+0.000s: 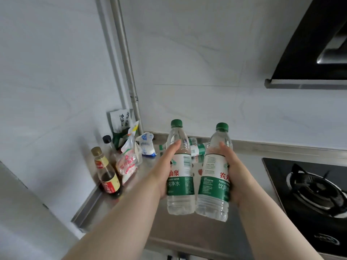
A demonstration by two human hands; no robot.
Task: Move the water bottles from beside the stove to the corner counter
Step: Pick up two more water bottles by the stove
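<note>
Two hands (165, 171), two held water bottles (183, 166), two sauce bottles (109, 177), one stove burner (317, 188)

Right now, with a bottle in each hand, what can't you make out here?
In the head view:
- Third bottle: mostly hidden behind left bottle and right bottle.
- Stove: cut off by the right edge.
- Fingers of left hand and right hand: behind the bottles.
- Corner packets: print too small.

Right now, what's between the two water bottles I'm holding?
In the head view, a third green-labelled bottle shows through the gap between the left-hand bottle and right-hand bottle, farther back on the counter.
</note>
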